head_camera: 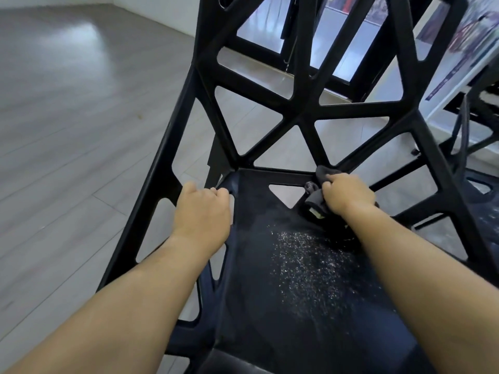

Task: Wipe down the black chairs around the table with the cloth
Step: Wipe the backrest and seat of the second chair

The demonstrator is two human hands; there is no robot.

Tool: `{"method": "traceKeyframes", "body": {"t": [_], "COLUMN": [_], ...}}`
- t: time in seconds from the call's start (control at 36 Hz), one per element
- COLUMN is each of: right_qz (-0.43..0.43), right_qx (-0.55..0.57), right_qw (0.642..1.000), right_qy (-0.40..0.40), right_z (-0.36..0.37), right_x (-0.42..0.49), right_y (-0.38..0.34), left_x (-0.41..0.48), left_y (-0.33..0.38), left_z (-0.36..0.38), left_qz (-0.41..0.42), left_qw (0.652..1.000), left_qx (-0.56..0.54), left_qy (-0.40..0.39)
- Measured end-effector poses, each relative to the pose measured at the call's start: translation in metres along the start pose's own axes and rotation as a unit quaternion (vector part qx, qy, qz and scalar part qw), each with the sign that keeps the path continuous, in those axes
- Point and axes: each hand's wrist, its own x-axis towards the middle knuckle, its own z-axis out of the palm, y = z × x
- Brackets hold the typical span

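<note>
Room: pale grey plank floor [67,117]; a second chair [483,201] stands at the right edge of view.
Chair: the black chair [305,109] has an open lattice back and is seen from above its seat [251,292].
Left hand: the left hand [202,211] has its fingers curled over the seat's left rim near the back-left corner, gripping it.
Right hand: the right hand [348,197] is closed around the cloth at the seat's back-right corner.
Cloth: the dark grey cloth [325,171] is bunched and pressed where the back struts meet the seat.
Residue: a pale speckled patch [310,265] covers the seat's middle; dust or droplets, I cannot tell.
Step in hand: probably cleaning the back-right joint, with the seat's middle not yet done.
Doing it well: brace the chair with the left hand and work the cloth into the corner crease. Then draw overlapping strokes from the back edge toward the front edge through the speckles, turning to a clean fold.
</note>
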Motion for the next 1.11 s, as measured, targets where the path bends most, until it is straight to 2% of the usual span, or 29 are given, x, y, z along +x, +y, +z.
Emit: {"method": "traceKeyframes", "body": {"t": [0.08, 0.14, 0.31, 0.44, 0.5, 0.61, 0.69, 0.75, 0.81, 0.94, 1.06, 1.11], "right_qz": [0.042, 0.035, -0.196, -0.251, -0.202, -0.007, 0.080, 0.098, 0.052, -0.172, -0.341, -0.326], "right_qx": [0.043, 0.084, 0.148, 0.085, 0.057, -0.016, -0.008, 0.007, -0.002, 0.001, 0.014, -0.027], "right_qw": [0.998, 0.996, 0.968, 0.962, 0.977, 0.998, 0.995, 0.994, 0.998, 0.985, 0.940, 0.945], "right_qy": [-0.002, -0.007, -0.052, -0.062, -0.028, 0.059, 0.058, 0.041, 0.028, 0.022, 0.016, 0.008], "right_z": [0.001, 0.003, 0.018, 0.021, 0.019, 0.009, 0.009, 0.012, 0.018, 0.032, 0.027, 0.023], "right_x": [-0.007, -0.019, -0.086, -0.093, -0.083, -0.053, -0.047, -0.055, -0.070, -0.122, -0.136, -0.125], "right_y": [-0.023, -0.047, -0.129, -0.092, -0.063, 0.000, 0.013, -0.006, -0.036, -0.093, -0.062, -0.033], "left_x": [0.000, 0.000, 0.001, 0.000, -0.002, -0.005, -0.006, -0.006, -0.005, -0.004, -0.005, -0.006], "left_y": [0.000, 0.000, 0.000, -0.001, -0.002, -0.002, -0.001, 0.000, 0.000, 0.000, -0.001, -0.001], "left_z": [0.000, -0.001, 0.001, -0.003, -0.005, -0.010, -0.013, -0.015, -0.016, -0.012, -0.008, -0.006], "left_qz": [-0.014, -0.018, -0.025, -0.021, -0.020, -0.006, -0.005, -0.004, -0.003, 0.003, 0.010, 0.015], "left_qw": [1.000, 1.000, 0.999, 0.999, 0.999, 1.000, 1.000, 1.000, 1.000, 1.000, 1.000, 0.999], "left_qx": [-0.011, -0.018, -0.037, -0.036, -0.035, -0.024, -0.015, -0.014, -0.012, -0.004, 0.021, 0.037], "left_qy": [0.007, 0.005, 0.014, 0.005, -0.005, -0.007, -0.013, -0.014, -0.013, -0.001, -0.013, -0.021]}}
